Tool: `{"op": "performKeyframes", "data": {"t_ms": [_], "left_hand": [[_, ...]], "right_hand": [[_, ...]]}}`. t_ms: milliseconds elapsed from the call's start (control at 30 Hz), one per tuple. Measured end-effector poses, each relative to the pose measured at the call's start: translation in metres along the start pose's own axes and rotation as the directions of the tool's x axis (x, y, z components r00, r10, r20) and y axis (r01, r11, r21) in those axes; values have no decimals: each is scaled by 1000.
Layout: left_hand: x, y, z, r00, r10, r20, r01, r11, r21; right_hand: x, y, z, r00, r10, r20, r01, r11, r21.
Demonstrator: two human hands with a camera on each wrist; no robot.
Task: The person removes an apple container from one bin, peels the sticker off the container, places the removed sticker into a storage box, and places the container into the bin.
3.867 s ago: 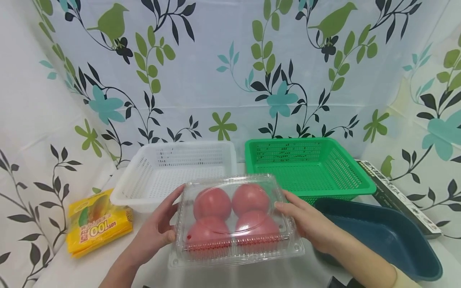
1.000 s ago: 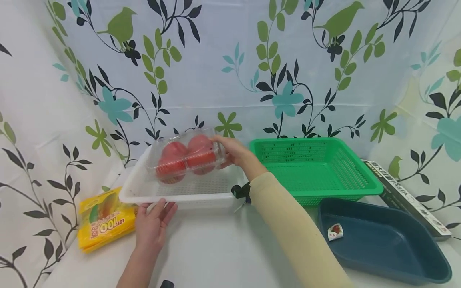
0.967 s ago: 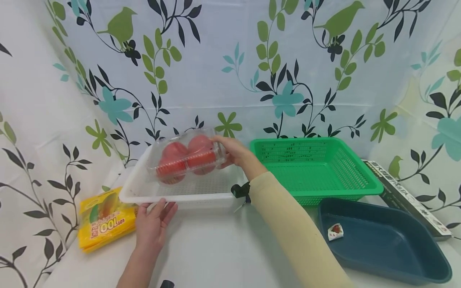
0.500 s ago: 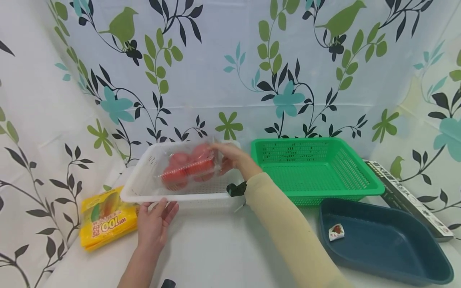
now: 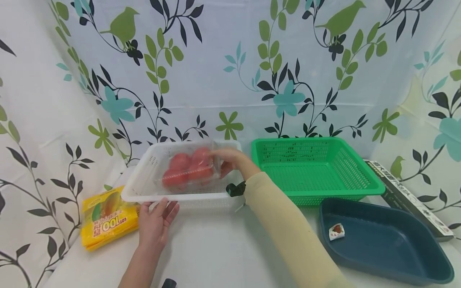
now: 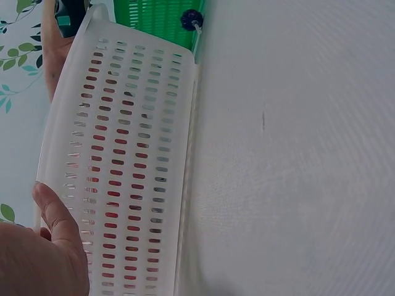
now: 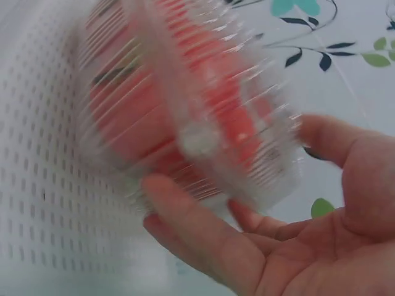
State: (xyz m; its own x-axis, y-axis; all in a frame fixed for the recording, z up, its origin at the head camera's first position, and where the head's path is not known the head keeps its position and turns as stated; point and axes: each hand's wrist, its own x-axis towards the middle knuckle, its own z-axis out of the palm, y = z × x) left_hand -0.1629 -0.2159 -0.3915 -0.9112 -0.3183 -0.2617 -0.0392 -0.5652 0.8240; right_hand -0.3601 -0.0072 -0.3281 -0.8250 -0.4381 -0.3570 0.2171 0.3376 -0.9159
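Observation:
A clear plastic clamshell (image 5: 189,171) with several round red fruits inside sits low within the white basket (image 5: 140,196), its near side tilted down. My right hand (image 5: 230,160) grips the clamshell's right end, thumb and fingers on opposite sides of it in the right wrist view. At the basket's front rim, my left hand (image 5: 155,224) holds on with its fingertips. In the left wrist view the thumb of my left hand (image 6: 55,246) lies on that rim, and red shows through the slots of the basket wall (image 6: 123,166).
To the right of the white basket stands a green basket (image 5: 306,176). A dark blue tray (image 5: 381,244) with a small white-and-red packet (image 5: 336,232) is at the front right, beside a long dark box (image 5: 407,200). A yellow packet (image 5: 109,220) lies at left.
From a two-handed hold in front, the clamshell has gone into the white basket in my right hand, then been lowered and levelled somewhat. My left hand moved to the basket's rim and stayed.

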Motion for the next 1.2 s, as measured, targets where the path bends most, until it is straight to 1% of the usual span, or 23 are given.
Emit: {"op": "performKeyframes", "data": {"t_ms": [100,267,400,667,767,967,1100,1200], "left_hand": [[0,0,0,1000,1,-5,0,1000,9],[-2,0,1,1000,-11,-6,11,1000,5],[-1,0,1,1000,-10,-5,10,1000,-4],[0,-1,0,1000,-12,-5,12,1000,-4],[0,-1,1,1000,-7,-4,7,1000,-8],[-1,-1,2,1000,-1,-3,1,1000,-7],[-1,0,1,1000,-3,-1,3,1000,-10],[-1,2,-1,1000,-12,8,12,1000,-23]], "right_hand": [[1,0,0,1000,23,-1,-23,1000,16],[1,0,2,998,60,6,-61,995,74],[0,0,2,998,66,-14,-64,992,112],[3,3,2,997,68,26,-72,968,240],[4,3,4,997,62,41,-70,970,233],[3,2,5,996,50,73,-63,982,180],[2,1,6,996,44,72,-54,987,150],[3,3,7,997,46,67,-56,986,157]]}}
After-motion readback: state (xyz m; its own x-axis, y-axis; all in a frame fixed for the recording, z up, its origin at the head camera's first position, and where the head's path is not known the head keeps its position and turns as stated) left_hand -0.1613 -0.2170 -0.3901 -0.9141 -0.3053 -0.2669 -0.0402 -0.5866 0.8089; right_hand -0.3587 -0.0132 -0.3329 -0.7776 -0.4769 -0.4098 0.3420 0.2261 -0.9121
